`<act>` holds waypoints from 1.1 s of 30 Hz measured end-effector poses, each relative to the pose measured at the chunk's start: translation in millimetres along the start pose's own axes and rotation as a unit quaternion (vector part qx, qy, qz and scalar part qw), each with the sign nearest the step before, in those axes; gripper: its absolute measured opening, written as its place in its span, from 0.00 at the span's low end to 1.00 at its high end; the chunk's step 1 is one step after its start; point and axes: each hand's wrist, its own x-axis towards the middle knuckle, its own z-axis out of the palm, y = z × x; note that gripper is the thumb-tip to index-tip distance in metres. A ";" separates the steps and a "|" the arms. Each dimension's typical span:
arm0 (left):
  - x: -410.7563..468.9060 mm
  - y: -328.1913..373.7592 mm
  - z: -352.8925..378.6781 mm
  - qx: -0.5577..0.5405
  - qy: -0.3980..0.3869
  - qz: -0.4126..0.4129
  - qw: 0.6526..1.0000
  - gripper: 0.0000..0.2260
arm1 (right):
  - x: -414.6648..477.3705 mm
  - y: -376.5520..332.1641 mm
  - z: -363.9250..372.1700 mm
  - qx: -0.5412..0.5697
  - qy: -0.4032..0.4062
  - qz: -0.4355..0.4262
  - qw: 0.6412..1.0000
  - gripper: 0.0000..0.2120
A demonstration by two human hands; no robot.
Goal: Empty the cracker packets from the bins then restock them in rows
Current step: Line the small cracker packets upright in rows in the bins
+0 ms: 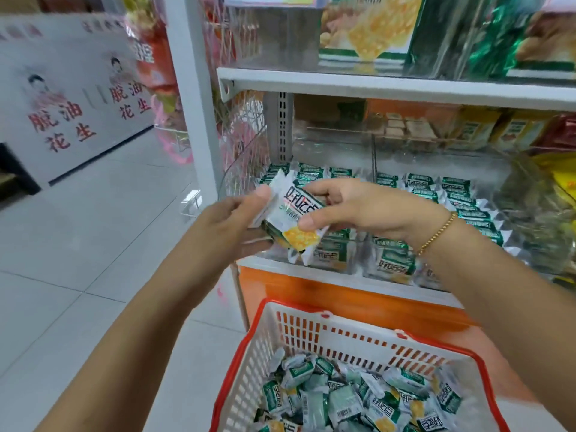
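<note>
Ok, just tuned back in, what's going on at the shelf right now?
A person is holding a small stack of green-and-white cracker packets in front of the shelf. The left hand grips it from the side and the right hand pinches the top packet. The clear plastic bins hold neat rows of matching packets. Below, a red-and-white plastic basket holds a loose pile of more packets.

You enter the bins [336, 145] from the front, through the gap under the upper shelf board [389, 85]. Their clear front wall [389, 269] bars the low way, a clear divider [373, 157] parts them, and cracker packets [452, 187] crowd their floors. The white post [190, 104] closes the shelf's left end. The basket [311, 333] is open above.
</note>
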 end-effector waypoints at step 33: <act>64.6 -49.6 -49.2 0.434 0.123 0.091 0.888 0.13 | 150.6 14.3 10.7 -0.375 -0.013 0.059 0.925 0.30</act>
